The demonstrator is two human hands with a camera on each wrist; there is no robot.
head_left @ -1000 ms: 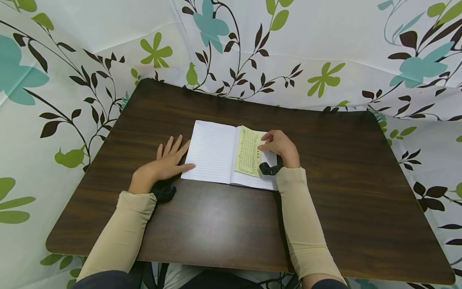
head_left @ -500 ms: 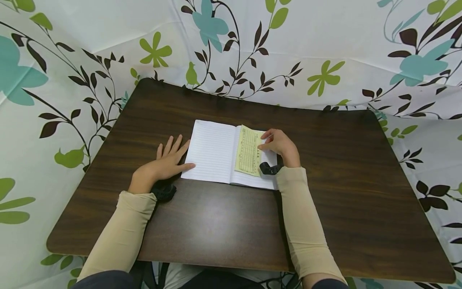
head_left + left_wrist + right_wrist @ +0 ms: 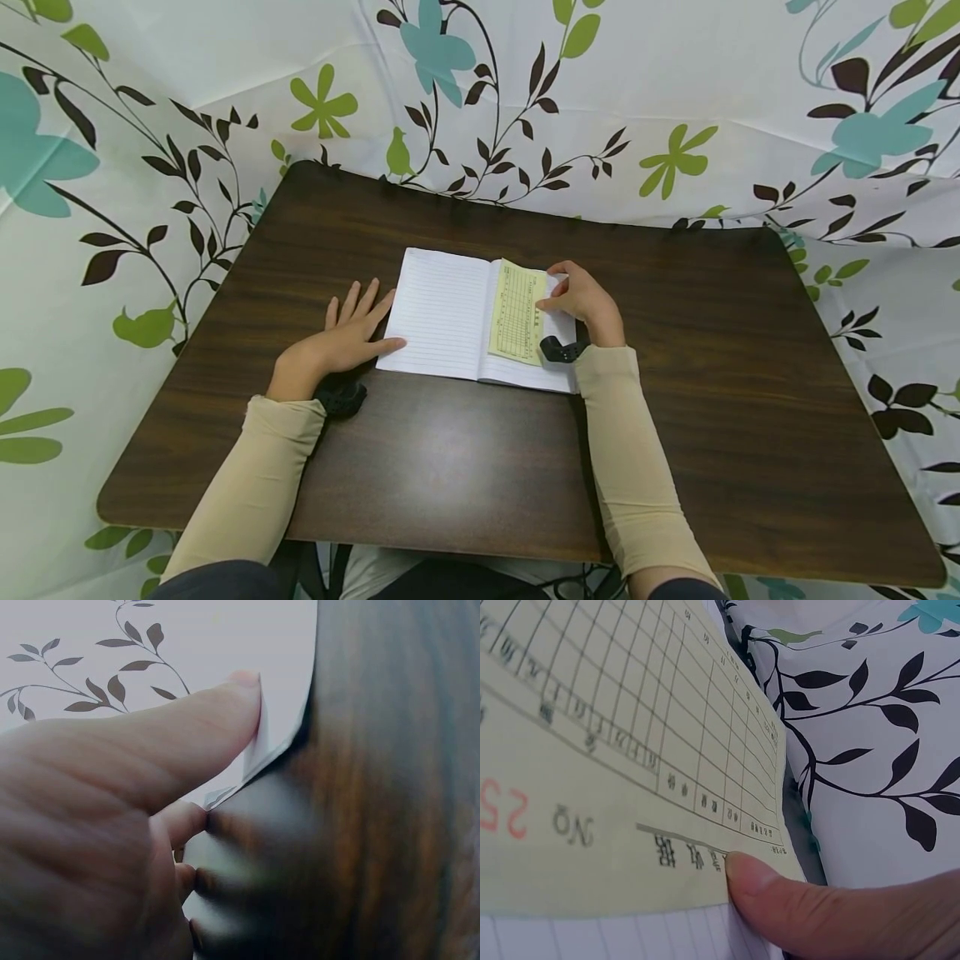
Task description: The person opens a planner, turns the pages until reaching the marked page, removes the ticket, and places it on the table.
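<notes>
Yellow paper (image 3: 516, 315) is lying on the notebook's (image 3: 441, 312) right page; the right hand (image 3: 588, 300) is touching its edge — pinching or not isn't showing — while the left hand (image 3: 336, 343), fingers spread, is presumably steadying the notebook.

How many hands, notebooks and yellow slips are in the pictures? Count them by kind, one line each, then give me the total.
Hands: 2 (left hand, right hand)
Notebook: 1
Yellow slip: 1
Total: 4
</notes>
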